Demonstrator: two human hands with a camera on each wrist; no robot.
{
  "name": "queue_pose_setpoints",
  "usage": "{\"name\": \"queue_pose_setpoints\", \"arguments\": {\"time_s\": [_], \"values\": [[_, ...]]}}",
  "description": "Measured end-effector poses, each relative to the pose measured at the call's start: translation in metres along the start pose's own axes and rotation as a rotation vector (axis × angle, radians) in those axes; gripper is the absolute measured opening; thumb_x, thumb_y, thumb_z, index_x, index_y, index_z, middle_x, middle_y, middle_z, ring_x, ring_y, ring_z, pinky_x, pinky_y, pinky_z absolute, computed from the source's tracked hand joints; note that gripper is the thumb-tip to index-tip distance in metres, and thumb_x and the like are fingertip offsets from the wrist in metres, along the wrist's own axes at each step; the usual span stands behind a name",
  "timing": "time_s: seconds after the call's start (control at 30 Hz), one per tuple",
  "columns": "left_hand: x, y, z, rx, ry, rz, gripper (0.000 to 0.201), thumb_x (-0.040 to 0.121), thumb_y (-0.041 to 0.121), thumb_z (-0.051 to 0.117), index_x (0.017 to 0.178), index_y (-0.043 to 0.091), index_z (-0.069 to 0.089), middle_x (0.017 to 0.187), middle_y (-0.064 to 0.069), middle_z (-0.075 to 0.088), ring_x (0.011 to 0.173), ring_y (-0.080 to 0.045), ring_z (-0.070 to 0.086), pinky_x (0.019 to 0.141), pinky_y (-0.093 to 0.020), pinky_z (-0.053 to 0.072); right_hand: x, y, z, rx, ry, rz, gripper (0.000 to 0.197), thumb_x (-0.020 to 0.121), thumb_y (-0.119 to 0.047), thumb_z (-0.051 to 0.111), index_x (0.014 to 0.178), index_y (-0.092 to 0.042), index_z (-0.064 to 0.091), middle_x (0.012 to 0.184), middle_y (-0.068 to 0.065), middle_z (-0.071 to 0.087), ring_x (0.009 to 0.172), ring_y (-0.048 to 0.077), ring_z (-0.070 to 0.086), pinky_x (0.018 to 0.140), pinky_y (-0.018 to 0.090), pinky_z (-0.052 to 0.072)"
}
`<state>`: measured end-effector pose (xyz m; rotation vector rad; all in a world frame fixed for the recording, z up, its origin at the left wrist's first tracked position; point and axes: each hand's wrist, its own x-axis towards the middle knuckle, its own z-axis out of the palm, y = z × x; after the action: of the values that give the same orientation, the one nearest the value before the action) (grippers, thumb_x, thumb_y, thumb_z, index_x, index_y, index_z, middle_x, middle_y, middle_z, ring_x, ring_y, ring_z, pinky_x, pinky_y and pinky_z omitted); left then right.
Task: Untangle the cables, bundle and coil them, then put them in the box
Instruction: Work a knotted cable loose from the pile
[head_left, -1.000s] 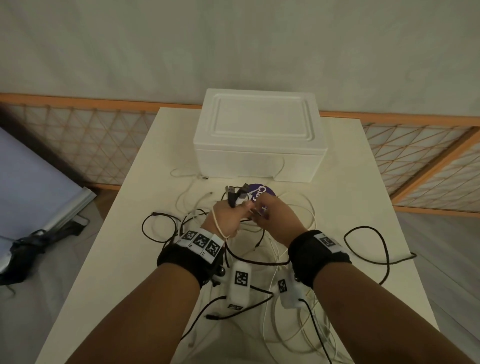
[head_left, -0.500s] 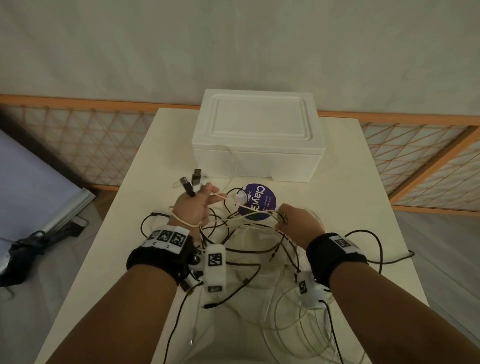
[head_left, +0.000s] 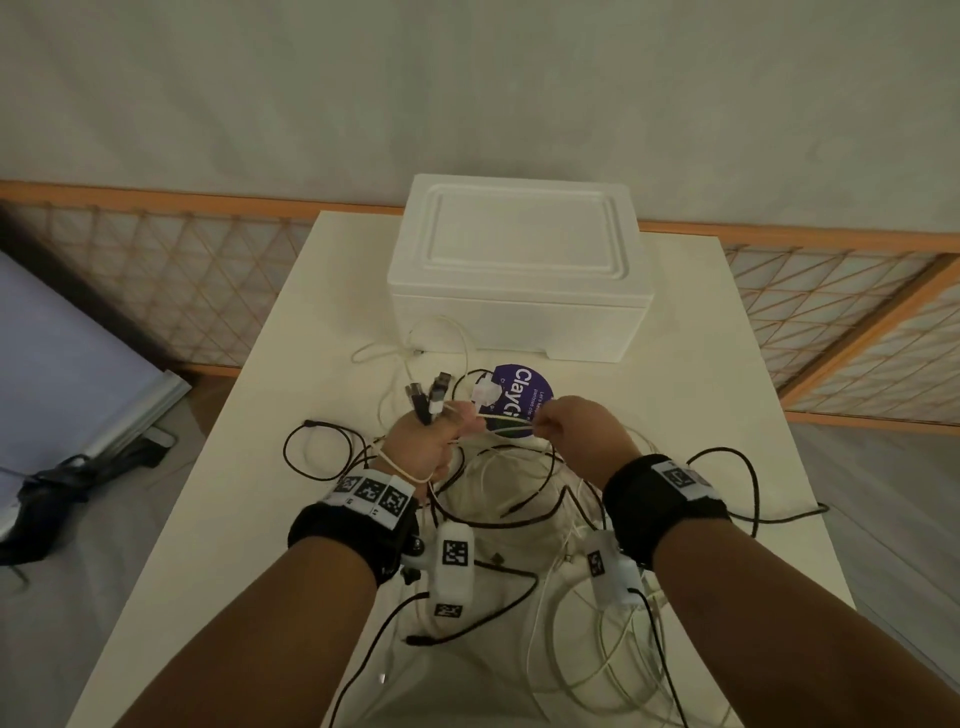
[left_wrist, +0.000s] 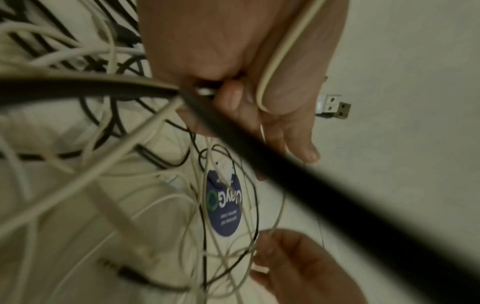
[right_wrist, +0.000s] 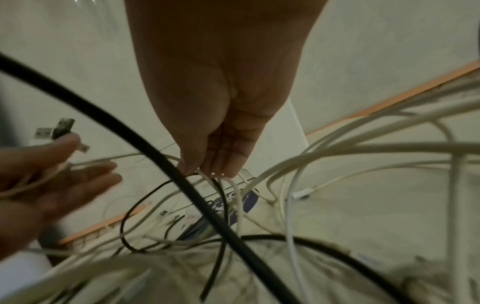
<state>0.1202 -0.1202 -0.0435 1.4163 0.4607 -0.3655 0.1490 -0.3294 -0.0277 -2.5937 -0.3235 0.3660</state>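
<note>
A tangle of black and white cables (head_left: 498, 499) lies on the white table (head_left: 701, 405) in front of the closed white foam box (head_left: 514, 275). My left hand (head_left: 434, 441) grips a bunch of cable ends. Their USB plugs (head_left: 428, 397) stick up past the fingers, and a cream cable (left_wrist: 272, 61) loops round the hand (left_wrist: 246, 72). My right hand (head_left: 563, 428) pinches a thin white cable (head_left: 511, 422) stretched between the two hands. In the right wrist view its fingertips (right_wrist: 207, 172) close on white strands, and a black cable (right_wrist: 155, 148) crosses in front.
A round purple sticker (head_left: 522, 400) lies on the table between the hands and the box. Black cable loops spread left (head_left: 317, 447) and right (head_left: 748, 483) of the hands. A wooden lattice rail (head_left: 182, 291) runs behind the table. A pale pad (head_left: 62, 364) lies on the floor at left.
A second ago the hands were together, then they pulled apart. They have now come closer again, with the white cable still held between them.
</note>
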Motion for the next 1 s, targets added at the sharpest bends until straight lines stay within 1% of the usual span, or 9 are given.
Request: {"name": "queue_pose_setpoints", "arguments": {"time_s": [0.07, 0.13, 0.2, 0.3, 0.37, 0.53, 0.7, 0.83, 1.0], "values": [[-0.001, -0.007, 0.012, 0.103, -0.053, 0.003, 0.017, 0.080, 0.029, 0.076, 0.094, 0.019, 0.074, 0.057, -0.004, 0.057, 0.034, -0.009, 0.028, 0.038, -0.017, 0.021, 0.001, -0.004, -0.002, 0.051, 0.017, -0.013, 0.013, 0.090, -0.013, 0.054, 0.091, -0.014, 0.067, 0.095, 0.003, 0.065, 0.089, 0.020, 0.058, 0.075, 0.026, 0.040], [0.001, -0.011, 0.029, 0.232, -0.072, 0.032, 0.019, 0.081, 0.026, 0.074, 0.099, 0.018, 0.073, 0.050, 0.005, 0.054, 0.035, -0.008, 0.036, 0.039, -0.017, 0.027, 0.002, -0.006, -0.001, 0.073, 0.029, -0.026, 0.012, 0.089, -0.014, 0.055, 0.093, -0.015, 0.067, 0.093, 0.002, 0.066, 0.088, 0.018, 0.057, 0.074, 0.025, 0.040], [0.004, -0.011, 0.045, 0.325, -0.041, 0.073, 0.022, 0.081, 0.038, 0.072, 0.094, 0.021, 0.075, 0.055, 0.004, 0.060, 0.048, -0.014, 0.052, 0.049, -0.023, 0.038, 0.001, -0.007, 0.001, 0.059, 0.033, -0.038, 0.011, 0.089, -0.016, 0.058, 0.096, -0.017, 0.067, 0.090, -0.001, 0.064, 0.084, 0.015, 0.055, 0.070, 0.022, 0.036], [0.014, -0.015, 0.058, 0.320, 0.068, 0.065, 0.035, 0.082, 0.054, 0.065, 0.089, 0.021, 0.075, 0.081, -0.007, 0.074, 0.079, -0.021, 0.067, 0.076, -0.033, 0.050, -0.001, -0.004, 0.004, 0.054, 0.039, -0.048, 0.009, 0.087, -0.019, 0.063, 0.095, -0.017, 0.065, 0.084, -0.006, 0.059, 0.079, 0.011, 0.052, 0.068, 0.019, 0.033], [0.016, -0.017, 0.062, 0.338, 0.124, 0.048, 0.045, 0.082, 0.057, 0.063, 0.092, 0.015, 0.075, 0.086, -0.008, 0.074, 0.081, -0.021, 0.066, 0.075, -0.032, 0.048, -0.003, -0.001, 0.006, 0.033, 0.015, -0.066, 0.017, 0.082, -0.013, 0.066, 0.098, -0.017, 0.064, 0.091, -0.005, 0.061, 0.082, 0.010, 0.051, 0.072, 0.019, 0.035], [0.015, -0.020, 0.064, 0.343, 0.173, 0.011, 0.036, 0.087, 0.045, 0.064, 0.095, 0.011, 0.070, 0.081, -0.003, 0.064, 0.074, -0.017, 0.057, 0.070, -0.025, 0.037, 0.004, -0.003, 0.023, -0.124, -0.003, -0.066, 0.024, 0.075, -0.009, 0.065, 0.097, -0.018, 0.060, 0.103, 0.001, 0.059, 0.096, 0.021, 0.056, 0.084, 0.033, 0.047], [0.018, -0.025, 0.051, 0.313, 0.167, 0.003, 0.024, 0.087, 0.040, 0.065, 0.096, 0.018, 0.072, 0.097, -0.004, 0.067, 0.097, -0.023, 0.060, 0.083, -0.030, 0.044, 0.011, 0.001, 0.028, -0.186, -0.048, 0.029, 0.019, 0.081, -0.011, 0.060, 0.100, -0.017, 0.061, 0.109, 0.004, 0.058, 0.101, 0.026, 0.056, 0.089, 0.034, 0.046], [0.019, -0.027, 0.042, 0.266, 0.127, -0.026, 0.027, 0.087, 0.039, 0.064, 0.097, 0.018, 0.076, 0.103, -0.009, 0.072, 0.102, -0.025, 0.063, 0.097, -0.041, 0.046, 0.013, -0.001, 0.026, -0.302, -0.194, 0.020, 0.020, 0.087, -0.024, 0.060, 0.104, -0.018, 0.068, 0.107, 0.007, 0.062, 0.101, 0.026, 0.058, 0.083, 0.031, 0.044], [0.017, -0.024, 0.041, 0.209, 0.104, 0.004, 0.023, 0.091, 0.029, 0.062, 0.103, 0.014, 0.074, 0.095, -0.003, 0.072, 0.091, -0.015, 0.064, 0.084, -0.025, 0.045, 0.010, -0.003, 0.030, -0.264, -0.180, 0.047, 0.017, 0.094, -0.016, 0.045, 0.103, -0.012, 0.058, 0.100, 0.010, 0.064, 0.094, 0.029, 0.060, 0.073, 0.030, 0.042]]}}
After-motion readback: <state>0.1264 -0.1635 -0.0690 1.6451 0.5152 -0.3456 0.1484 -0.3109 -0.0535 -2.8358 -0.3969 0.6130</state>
